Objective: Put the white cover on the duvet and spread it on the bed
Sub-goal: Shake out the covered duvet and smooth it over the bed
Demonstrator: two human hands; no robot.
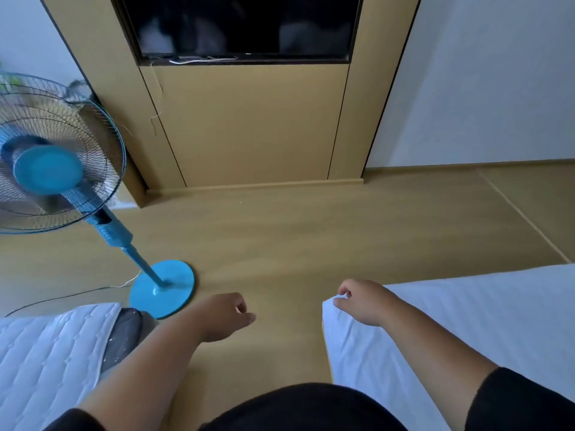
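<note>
The right hand (362, 301) pinches a corner of the smooth white fabric cover (451, 331) lying at lower right; the left hand (225, 315) hangs loosely curled, holding nothing, over the wooden floor (295, 237), near a quilted white pad (53, 353)

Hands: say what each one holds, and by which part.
Right hand pinches the white cover by its near corner, fingers curled on it. Left hand holds nothing.

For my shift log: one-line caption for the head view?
Right hand pinches the white cover's corner; left hand hangs empty over the floor beside a blue fan.
</note>
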